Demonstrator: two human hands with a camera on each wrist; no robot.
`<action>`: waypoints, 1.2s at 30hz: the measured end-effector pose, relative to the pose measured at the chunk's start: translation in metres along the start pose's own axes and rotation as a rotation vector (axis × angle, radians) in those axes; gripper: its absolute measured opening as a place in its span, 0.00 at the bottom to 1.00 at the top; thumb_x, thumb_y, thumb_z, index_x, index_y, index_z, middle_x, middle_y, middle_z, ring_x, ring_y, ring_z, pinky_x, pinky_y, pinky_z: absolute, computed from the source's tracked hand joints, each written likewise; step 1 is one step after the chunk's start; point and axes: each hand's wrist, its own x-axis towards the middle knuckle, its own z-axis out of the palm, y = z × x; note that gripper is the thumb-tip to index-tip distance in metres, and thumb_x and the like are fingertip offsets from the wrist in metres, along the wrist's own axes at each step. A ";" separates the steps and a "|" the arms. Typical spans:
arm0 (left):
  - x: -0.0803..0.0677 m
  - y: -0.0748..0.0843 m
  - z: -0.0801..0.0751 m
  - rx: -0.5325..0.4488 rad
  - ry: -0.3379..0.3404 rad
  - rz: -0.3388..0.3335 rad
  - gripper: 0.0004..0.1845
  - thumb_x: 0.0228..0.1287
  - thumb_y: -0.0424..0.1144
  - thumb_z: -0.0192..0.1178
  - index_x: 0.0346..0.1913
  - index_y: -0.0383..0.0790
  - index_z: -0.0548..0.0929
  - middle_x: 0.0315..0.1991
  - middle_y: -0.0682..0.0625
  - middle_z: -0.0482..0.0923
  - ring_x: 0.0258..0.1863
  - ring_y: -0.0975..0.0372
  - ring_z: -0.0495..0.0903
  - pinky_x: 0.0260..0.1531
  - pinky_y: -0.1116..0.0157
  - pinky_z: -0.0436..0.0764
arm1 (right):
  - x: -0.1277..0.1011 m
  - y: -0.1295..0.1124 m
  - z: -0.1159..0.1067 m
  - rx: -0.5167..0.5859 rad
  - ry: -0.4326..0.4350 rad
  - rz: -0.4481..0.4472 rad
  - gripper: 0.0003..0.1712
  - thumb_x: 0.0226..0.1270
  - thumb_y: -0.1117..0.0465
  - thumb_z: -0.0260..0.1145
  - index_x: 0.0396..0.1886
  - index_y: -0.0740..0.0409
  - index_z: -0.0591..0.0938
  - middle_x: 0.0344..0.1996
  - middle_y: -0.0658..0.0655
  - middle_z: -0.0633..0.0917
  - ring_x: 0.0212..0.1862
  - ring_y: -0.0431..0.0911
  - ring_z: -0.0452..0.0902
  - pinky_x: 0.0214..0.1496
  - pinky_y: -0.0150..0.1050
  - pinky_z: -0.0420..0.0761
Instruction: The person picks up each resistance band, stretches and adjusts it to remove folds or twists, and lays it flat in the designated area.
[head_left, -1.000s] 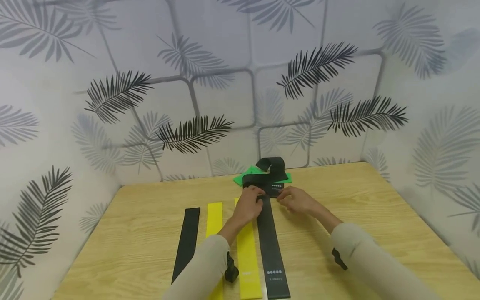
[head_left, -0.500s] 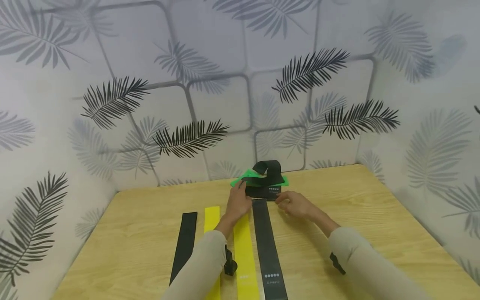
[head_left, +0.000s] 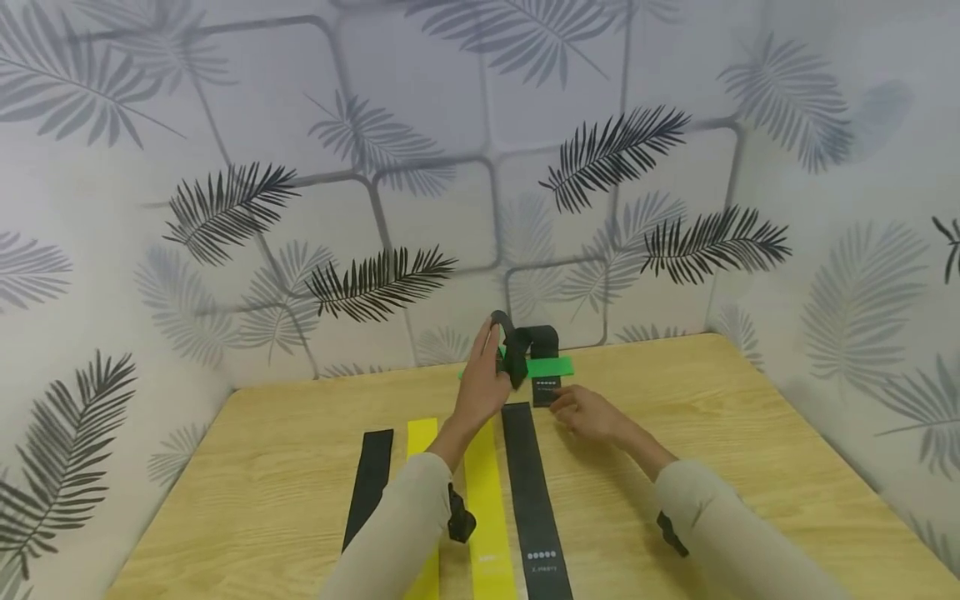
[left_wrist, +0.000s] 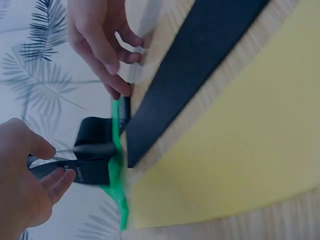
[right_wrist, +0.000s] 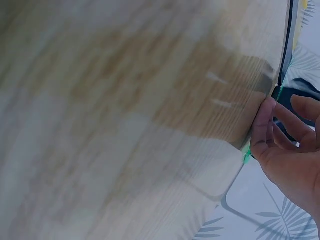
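At the far side of the table, my left hand (head_left: 480, 385) grips a raised fold of a black resistance band (head_left: 516, 354) between thumb and fingers. In the left wrist view the left hand (left_wrist: 25, 180) has the band (left_wrist: 92, 171) running out over a green band (left_wrist: 116, 195). The black band's printed end lies flat on the wood, in front of the green band (head_left: 551, 367). My right hand (head_left: 588, 412) has its fingertips at that end, its thumb apart from the fingers in the right wrist view; the fingertips' exact contact is partly hidden.
Nearer to me, a long black band (head_left: 536, 500) with printed dots lies flat. Left of it are a yellow band (head_left: 489, 508), another yellow band (head_left: 422, 433) and a black band (head_left: 371, 467), partly behind my left sleeve. A patterned wall (head_left: 420, 333) stands behind the table.
My left hand has moved from the flat black band to the folded one, and lifts part of it upward. More of the green band shows. The right hand stays nearly still.
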 end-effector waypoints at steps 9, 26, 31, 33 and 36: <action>-0.006 0.040 -0.020 -0.032 -0.016 0.100 0.42 0.69 0.21 0.50 0.84 0.42 0.52 0.86 0.55 0.41 0.65 0.53 0.76 0.25 0.67 0.66 | -0.005 -0.008 -0.001 0.055 0.094 -0.063 0.19 0.81 0.65 0.55 0.58 0.75 0.82 0.69 0.75 0.73 0.50 0.62 0.85 0.61 0.58 0.82; -0.017 0.068 -0.031 -0.050 -0.022 0.231 0.39 0.71 0.21 0.51 0.83 0.41 0.58 0.84 0.54 0.50 0.60 0.53 0.79 0.36 0.67 0.77 | 0.003 -0.032 -0.008 1.047 0.274 0.114 0.19 0.86 0.56 0.50 0.62 0.68 0.69 0.46 0.60 0.76 0.42 0.46 0.84 0.55 0.39 0.86; -0.021 0.064 -0.032 -0.035 -0.028 0.194 0.37 0.70 0.23 0.50 0.82 0.42 0.61 0.83 0.53 0.55 0.30 0.61 0.76 0.26 0.70 0.71 | -0.001 -0.032 -0.017 1.112 0.357 0.136 0.09 0.84 0.61 0.55 0.42 0.59 0.78 0.37 0.52 0.82 0.35 0.44 0.83 0.50 0.40 0.87; -0.023 0.061 -0.033 -0.056 -0.038 0.171 0.38 0.68 0.24 0.51 0.82 0.42 0.61 0.83 0.54 0.55 0.20 0.63 0.66 0.20 0.70 0.66 | -0.003 -0.034 -0.021 1.122 0.359 0.121 0.11 0.84 0.61 0.53 0.40 0.58 0.79 0.38 0.51 0.82 0.37 0.44 0.84 0.54 0.43 0.86; -0.024 0.057 -0.032 -0.089 -0.048 0.145 0.39 0.68 0.24 0.50 0.82 0.41 0.60 0.83 0.54 0.53 0.17 0.64 0.64 0.19 0.71 0.65 | -0.004 -0.042 -0.026 1.130 0.342 0.089 0.11 0.84 0.59 0.49 0.45 0.59 0.76 0.45 0.52 0.80 0.44 0.42 0.82 0.60 0.45 0.83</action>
